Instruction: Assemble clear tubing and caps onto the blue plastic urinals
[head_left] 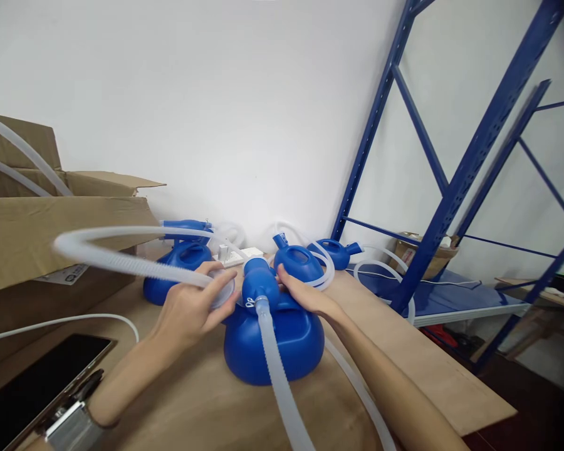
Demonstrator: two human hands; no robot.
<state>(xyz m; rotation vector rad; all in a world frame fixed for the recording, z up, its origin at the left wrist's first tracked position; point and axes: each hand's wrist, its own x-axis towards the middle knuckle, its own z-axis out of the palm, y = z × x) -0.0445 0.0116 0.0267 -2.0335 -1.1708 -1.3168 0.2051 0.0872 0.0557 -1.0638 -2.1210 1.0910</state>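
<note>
A blue plastic jug point(282, 351) with a carrying handle stands on the table in front of me. A translucent ribbed hose point(277, 369) comes from a small outlet on its neck. My right hand point(305, 294) is closed on the jug's right side by the neck, its fingers partly hidden behind. My left hand point(192, 304) is closed, thumb and fingers pinching a clear round cap point(223, 289) just left of the neck. A looped translucent hose point(122, 266) runs to this hand; whether it joins the cap, I cannot tell.
Behind stand more blue jugs point(298, 263) with coiled hoses, and a white power strip point(244, 255). An open cardboard box point(61, 232) is on the left, a phone point(42, 382) before it. A blue metal rack point(474, 156) stands right, beyond the table edge.
</note>
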